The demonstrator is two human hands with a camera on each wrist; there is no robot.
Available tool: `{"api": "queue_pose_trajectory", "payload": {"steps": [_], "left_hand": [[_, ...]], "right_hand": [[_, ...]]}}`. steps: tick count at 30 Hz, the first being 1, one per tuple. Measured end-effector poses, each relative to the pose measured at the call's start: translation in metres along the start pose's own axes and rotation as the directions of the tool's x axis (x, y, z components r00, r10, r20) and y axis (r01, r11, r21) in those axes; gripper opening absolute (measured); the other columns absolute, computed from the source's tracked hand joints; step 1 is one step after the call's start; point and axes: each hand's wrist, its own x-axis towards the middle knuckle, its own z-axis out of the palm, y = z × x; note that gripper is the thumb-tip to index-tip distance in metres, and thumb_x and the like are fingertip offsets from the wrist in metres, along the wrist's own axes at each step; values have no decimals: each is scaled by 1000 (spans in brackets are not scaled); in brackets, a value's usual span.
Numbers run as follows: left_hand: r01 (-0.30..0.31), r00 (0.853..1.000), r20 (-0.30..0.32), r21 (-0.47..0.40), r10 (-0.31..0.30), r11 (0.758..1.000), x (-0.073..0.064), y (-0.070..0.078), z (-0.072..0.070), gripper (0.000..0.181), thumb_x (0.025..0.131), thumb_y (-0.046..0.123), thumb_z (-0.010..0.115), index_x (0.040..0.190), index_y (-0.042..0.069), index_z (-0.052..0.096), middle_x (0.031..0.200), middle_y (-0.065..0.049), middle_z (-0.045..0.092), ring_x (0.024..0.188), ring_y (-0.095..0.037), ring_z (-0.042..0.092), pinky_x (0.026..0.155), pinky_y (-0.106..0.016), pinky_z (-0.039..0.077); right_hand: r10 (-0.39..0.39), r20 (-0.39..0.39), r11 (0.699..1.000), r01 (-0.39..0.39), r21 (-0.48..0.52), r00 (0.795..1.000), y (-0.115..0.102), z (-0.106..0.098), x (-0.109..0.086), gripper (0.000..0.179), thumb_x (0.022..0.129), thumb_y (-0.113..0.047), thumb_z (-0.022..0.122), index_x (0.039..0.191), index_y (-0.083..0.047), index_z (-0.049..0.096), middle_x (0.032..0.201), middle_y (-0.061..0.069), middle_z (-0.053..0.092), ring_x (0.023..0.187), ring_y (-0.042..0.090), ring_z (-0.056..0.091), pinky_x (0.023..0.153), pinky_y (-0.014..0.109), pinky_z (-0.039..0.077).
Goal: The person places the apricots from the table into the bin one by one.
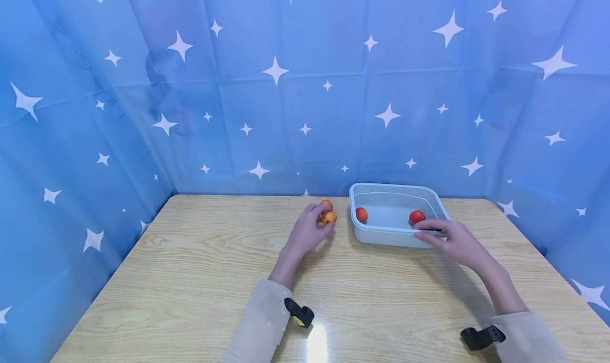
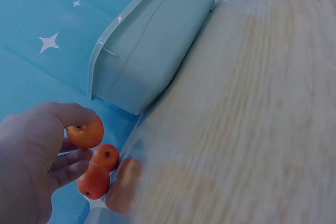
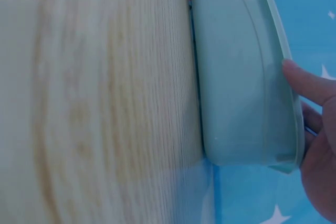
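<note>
My left hand [image 1: 307, 231] pinches a small round orange fruit [image 2: 86, 132] between thumb and fingers, left of the container. Two more orange-red fruits, a nearer one [image 2: 93, 182] and another [image 2: 106, 157], sit close together on the table by the fingertips. With thumb and fingers over its near right rim, my right hand [image 1: 459, 241] holds the pale blue-green plastic container [image 1: 395, 237]. Inside it lie two red-orange fruits, one at the left end [image 1: 361, 214] and one [image 1: 416, 217] towards the right, near the right fingertips.
Everything stands on a light wood-grain table [image 1: 200, 278], the container near its back edge. A blue curtain [image 1: 305, 103] with white stars hangs behind and at both sides. Each wrist carries a black strap-mounted device, one on the left [image 1: 300, 314], one on the right [image 1: 481, 337].
</note>
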Motion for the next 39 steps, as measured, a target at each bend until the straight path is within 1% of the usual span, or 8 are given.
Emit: {"api": "queue_pose_trajectory", "payload": {"steps": [5, 9, 12, 17, 24, 29, 35, 39], "left_hand": [[-17, 1000, -28, -120, 14, 993, 2, 1, -1, 35, 93, 12, 73, 127, 4, 65, 121, -10, 60, 104, -23, 59, 96, -36, 54], [-45, 998, -53, -165, 37, 985, 3, 3, -1, 35, 93, 12, 73, 126, 3, 65, 119, -10, 61, 98, -23, 60, 89, -38, 56], [-46, 997, -64, -187, 34, 981, 4, 5, -2, 36, 93, 14, 74, 126, 4, 66, 117, -8, 63, 93, -20, 60, 81, -34, 56], [-40, 997, -78, -231, 23, 972, 3, 11, -3, 37, 92, 14, 76, 127, 6, 66, 117, -6, 63, 93, -17, 59, 78, -25, 55], [-37, 997, -80, -277, 15, 960, 3, 26, -5, 36, 92, 17, 76, 127, 8, 67, 117, -6, 63, 93, -18, 59, 78, -23, 55], [-58, 996, -77, -292, 38, 955, 4, 34, -4, 38, 92, 15, 76, 127, 4, 66, 116, -7, 63, 93, -20, 60, 77, -23, 54], [-82, 996, -69, -298, 64, 951, 4, 42, -1, 37, 91, 17, 77, 126, 8, 68, 113, -4, 63, 88, -15, 61, 78, -24, 54], [-95, 995, -67, -307, 78, 947, 4, 46, 2, 38, 92, 17, 77, 127, 7, 68, 116, -3, 64, 87, -12, 60, 78, -24, 54]], "right_hand": [[-3, -4, 1000, 3, -4, 1000, 0, 0, 0, 18, 90, -14, 77, 108, -17, 77, 101, -2, 72, 91, 4, 58, 75, 21, 49], [1, -2, 1000, -1, -7, 1000, 0, 0, 0, 18, 90, -15, 77, 108, -16, 77, 101, -2, 72, 91, 4, 58, 75, 22, 49], [3, 0, 1000, -3, -6, 1000, -1, -1, 0, 18, 91, -15, 77, 109, -16, 77, 102, -2, 72, 91, 4, 58, 75, 22, 50], [-4, 0, 1000, 4, -4, 1000, 0, 0, 0, 19, 90, -15, 77, 109, -16, 77, 102, -2, 72, 93, 4, 59, 77, 20, 49], [0, 1, 1000, 0, 0, 1000, 1, 1, 0, 18, 90, -15, 78, 108, -16, 77, 103, -1, 73, 93, 3, 60, 77, 19, 49], [-3, 2, 1000, 3, 4, 1000, 0, 0, 0, 19, 90, -15, 78, 109, -17, 77, 103, -1, 73, 93, 5, 60, 77, 19, 50], [2, 5, 1000, -2, -3, 1000, 2, 1, 0, 17, 91, -16, 76, 108, -16, 77, 103, -1, 73, 94, 3, 60, 77, 21, 51], [4, 7, 1000, -4, -9, 1000, 3, 1, 0, 17, 92, -17, 76, 108, -16, 77, 102, -1, 73, 93, 2, 60, 76, 21, 51]]}}
